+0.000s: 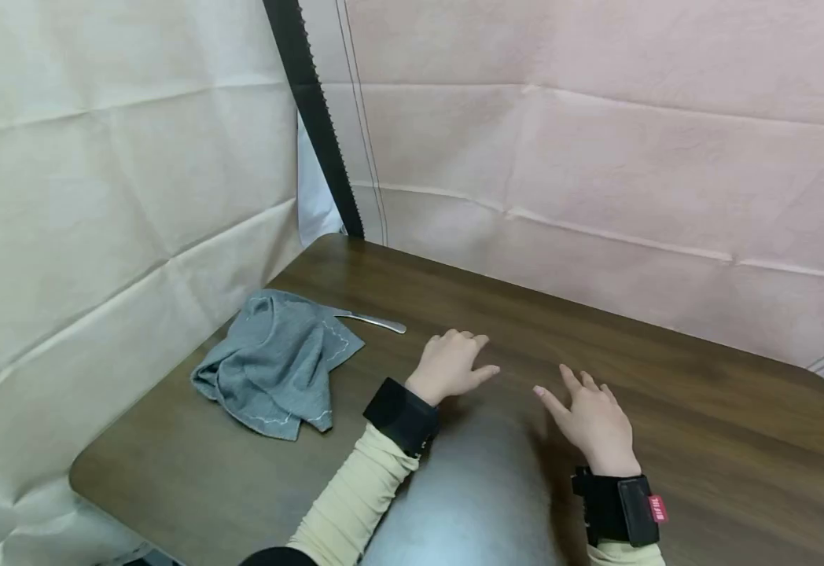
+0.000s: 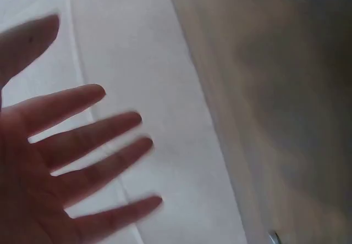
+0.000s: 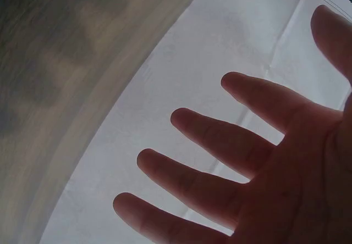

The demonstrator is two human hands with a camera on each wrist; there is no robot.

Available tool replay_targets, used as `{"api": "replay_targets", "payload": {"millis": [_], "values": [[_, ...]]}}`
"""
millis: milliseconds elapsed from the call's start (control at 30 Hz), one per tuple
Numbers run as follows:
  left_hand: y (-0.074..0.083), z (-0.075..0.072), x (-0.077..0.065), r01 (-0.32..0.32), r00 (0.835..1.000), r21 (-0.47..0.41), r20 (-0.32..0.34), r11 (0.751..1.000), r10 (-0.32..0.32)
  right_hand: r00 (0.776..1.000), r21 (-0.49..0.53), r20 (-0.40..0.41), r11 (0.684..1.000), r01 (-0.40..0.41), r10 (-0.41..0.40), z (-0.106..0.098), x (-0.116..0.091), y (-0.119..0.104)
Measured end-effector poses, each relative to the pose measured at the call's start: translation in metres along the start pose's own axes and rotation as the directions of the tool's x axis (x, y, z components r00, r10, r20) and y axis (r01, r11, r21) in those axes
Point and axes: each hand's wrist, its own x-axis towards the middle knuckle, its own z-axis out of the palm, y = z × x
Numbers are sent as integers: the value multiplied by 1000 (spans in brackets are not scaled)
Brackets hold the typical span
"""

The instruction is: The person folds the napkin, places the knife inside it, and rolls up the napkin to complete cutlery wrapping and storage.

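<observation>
Over the middle of the wooden table (image 1: pixel 518 314), my left hand (image 1: pixel 450 365) is held out with fingers spread and nothing in it. My right hand (image 1: pixel 592 420) hovers to its right, its fingers also spread and bare. Left of my left hand lies a crumpled blue-grey cloth (image 1: pixel 277 365) with pale stitching along its edge. From under the cloth sticks out a flat metal handle (image 1: pixel 377 322); its other end is hidden. In the left wrist view the tip of a shiny metal piece (image 2: pixel 274 237) shows at the bottom edge.
Pale creased sheets hang behind the table (image 1: pixel 596 173) and along its left side (image 1: pixel 122 196). A black strip (image 1: pixel 320 126) runs down the corner between them. The table has rounded corners. A grey glare lies on the tabletop between my arms.
</observation>
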Motion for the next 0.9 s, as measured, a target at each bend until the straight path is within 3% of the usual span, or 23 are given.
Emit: {"api": "replay_targets", "payload": {"millis": [133, 300, 433, 633, 767, 900], "values": [[-25, -15, -16, -40, 990, -28, -139, 999, 35, 1000, 31, 13, 999, 25, -25, 2, 2, -3], [-57, -50, -37, -8, 960, -49, -280, 999, -6, 998, 45, 29, 998, 47, -48, 1, 3, 0], [-83, -69, -55, 40, 944, -36, -327, 999, -49, 998, 49, 38, 997, 51, -53, -1, 1, 3], [-126, -85, -82, 96, 928, 24, -365, 995, -81, 998, 53, 24, 997, 57, -59, 1, -1, 1], [-163, -91, -101, 212, 934, 56, -305, 976, -186, 998, 50, 10, 997, 62, -62, 4, -1, -1], [-197, -88, -121, 356, 932, 16, -86, 934, -353, 998, 47, -12, 997, 59, -58, 3, -1, 1]]}}
